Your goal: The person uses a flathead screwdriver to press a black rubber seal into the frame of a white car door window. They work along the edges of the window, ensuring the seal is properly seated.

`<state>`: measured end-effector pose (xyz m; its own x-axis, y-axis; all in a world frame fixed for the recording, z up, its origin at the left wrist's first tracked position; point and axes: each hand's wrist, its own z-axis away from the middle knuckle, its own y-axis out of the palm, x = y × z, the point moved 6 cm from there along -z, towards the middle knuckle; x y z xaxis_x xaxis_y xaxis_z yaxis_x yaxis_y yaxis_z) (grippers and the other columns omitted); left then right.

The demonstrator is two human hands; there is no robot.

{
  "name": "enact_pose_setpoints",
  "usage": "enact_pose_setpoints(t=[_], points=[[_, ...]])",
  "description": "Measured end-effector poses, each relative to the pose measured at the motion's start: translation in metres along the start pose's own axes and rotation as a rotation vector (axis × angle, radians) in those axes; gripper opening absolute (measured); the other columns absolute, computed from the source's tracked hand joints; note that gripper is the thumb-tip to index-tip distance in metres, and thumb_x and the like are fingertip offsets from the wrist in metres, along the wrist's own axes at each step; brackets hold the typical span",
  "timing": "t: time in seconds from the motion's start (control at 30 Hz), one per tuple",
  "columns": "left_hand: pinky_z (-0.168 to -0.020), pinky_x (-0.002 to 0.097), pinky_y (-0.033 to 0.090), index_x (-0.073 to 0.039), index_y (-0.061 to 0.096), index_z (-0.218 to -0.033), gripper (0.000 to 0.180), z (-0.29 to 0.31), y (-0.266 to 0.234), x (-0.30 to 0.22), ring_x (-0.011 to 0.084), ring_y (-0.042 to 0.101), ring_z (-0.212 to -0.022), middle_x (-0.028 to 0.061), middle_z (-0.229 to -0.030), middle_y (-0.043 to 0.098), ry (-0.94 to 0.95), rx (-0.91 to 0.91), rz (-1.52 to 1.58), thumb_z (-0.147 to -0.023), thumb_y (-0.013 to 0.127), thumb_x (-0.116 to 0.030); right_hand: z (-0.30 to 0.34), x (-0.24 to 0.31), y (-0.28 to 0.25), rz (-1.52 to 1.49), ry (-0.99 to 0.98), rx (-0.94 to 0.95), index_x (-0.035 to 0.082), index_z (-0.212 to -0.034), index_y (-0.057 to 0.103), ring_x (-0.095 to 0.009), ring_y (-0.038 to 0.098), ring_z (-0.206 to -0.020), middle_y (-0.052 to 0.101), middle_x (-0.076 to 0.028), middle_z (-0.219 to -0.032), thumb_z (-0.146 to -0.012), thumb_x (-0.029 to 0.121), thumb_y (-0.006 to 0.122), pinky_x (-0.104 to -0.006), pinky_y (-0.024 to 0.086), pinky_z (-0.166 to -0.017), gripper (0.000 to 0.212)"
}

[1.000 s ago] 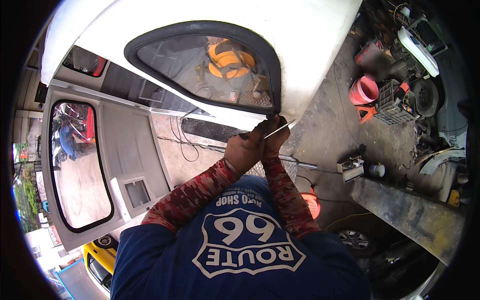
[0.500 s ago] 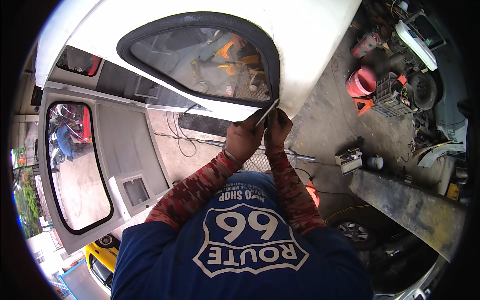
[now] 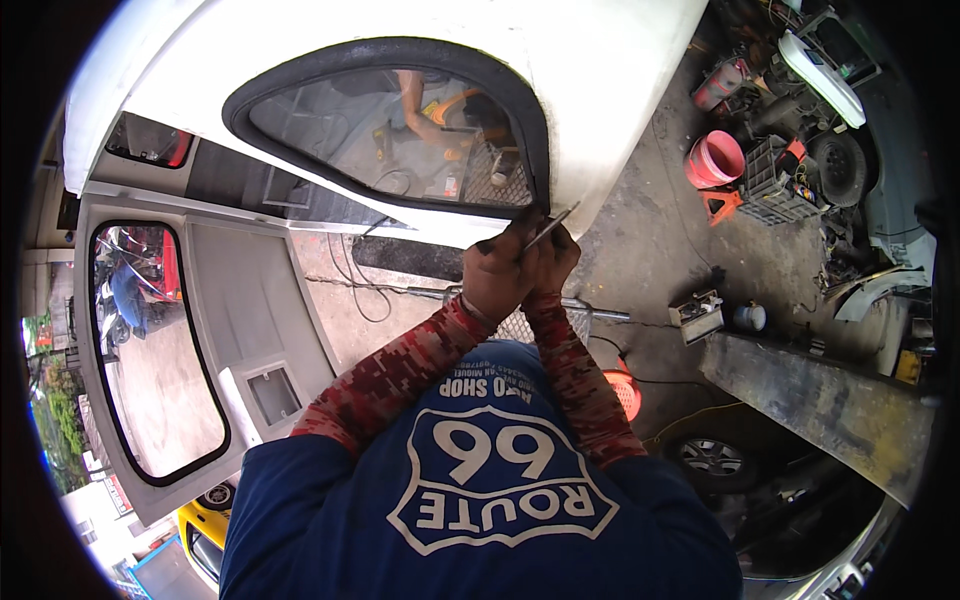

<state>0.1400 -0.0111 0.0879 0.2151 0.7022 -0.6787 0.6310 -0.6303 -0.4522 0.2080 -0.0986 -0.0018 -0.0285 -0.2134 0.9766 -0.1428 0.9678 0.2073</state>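
Note:
A window with thick black rubber trim [image 3: 541, 150] is set in the white vehicle body panel [image 3: 620, 60]. Both hands work close together at the trim's lower right corner. My left hand [image 3: 493, 272] is closed around a thin, pale metal rod-like tool [image 3: 552, 224], whose tip points up and right across the white panel; its other end is hidden in the fingers. Right beside it, my right hand [image 3: 556, 264] is closed too, fingers curled near the trim corner; what they grip is hidden.
Through the glass [image 3: 350, 130], a person's arm [image 3: 412, 105] and yellow-black tools show. An open door [image 3: 235, 260] with its own window stands left. At right are a red bucket [image 3: 714, 160], a crate [image 3: 778, 185], a tyre [image 3: 838, 170] and a metal panel [image 3: 810, 415].
The tool's tip has swung right, away from the trim corner, and the rod lies flatter. My hands stay close together. Behind the glass, the other person's arm has reached further into sight.

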Motion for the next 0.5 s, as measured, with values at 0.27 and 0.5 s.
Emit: enact_pose_setpoints(t=[0.27,0.5], points=[[-0.062,0.0435,0.057,-0.010,0.057,-0.128,0.036,-0.004,-0.003,0.010,0.0388,0.073,-0.073,0.0167,-0.081,0.072,-0.195,0.152,-0.092,-0.094,0.067,-0.015,0.007,-0.009,0.009,-0.124,0.159,-0.104,-0.004,-0.092,0.071,-0.006,0.053,-0.067,0.067,-0.002,-0.075,-0.104,0.023,0.060,-0.0257,0.042,-0.055,0.032],[-0.062,0.0534,0.053,-0.002,0.049,-0.116,0.021,0.013,-0.057,-0.021,0.0492,0.066,-0.073,0.0247,-0.086,0.067,-0.321,0.209,0.056,-0.097,0.054,-0.011,0.014,-0.002,0.016,-0.211,0.362,-0.138,-0.004,-0.096,0.070,-0.015,0.062,-0.052,0.069,-0.010,-0.067,-0.104,0.026,0.058,-0.0259,0.044,-0.046,0.033]])
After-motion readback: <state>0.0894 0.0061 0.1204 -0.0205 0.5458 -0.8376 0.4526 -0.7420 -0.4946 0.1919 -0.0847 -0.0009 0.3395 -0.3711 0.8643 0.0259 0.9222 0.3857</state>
